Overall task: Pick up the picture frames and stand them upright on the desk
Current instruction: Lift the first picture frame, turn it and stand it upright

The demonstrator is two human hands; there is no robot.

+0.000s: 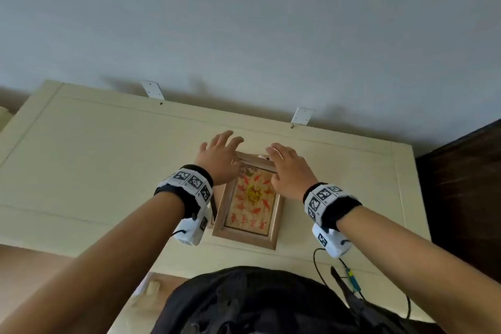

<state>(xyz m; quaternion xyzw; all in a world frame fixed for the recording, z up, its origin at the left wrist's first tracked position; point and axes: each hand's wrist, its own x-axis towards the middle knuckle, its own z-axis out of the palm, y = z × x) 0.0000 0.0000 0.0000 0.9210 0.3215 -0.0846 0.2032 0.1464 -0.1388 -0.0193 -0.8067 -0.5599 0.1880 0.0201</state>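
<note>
Head view, centre of frame: spread fingers of left hand loose and splayed, grasping nothing, hovering over upper left corner of picture frame; fingers of right hand likewise extended and unclenched, tips near or on top edge of frame, actual contact impossible to tell; both hands over far end of frame, neither clearly nearer. Wooden frame flat and face-up on cream desk, just below centre of picture, long axis running from lower edge up toward wall, slightly tilted clockwise; far short edge directly under fingertips, near short edge toward body. Probably about to hook far edge and tip frame up. Outward: marker-covered wristbands on both wrists, forearms entering from lower corners.
</note>
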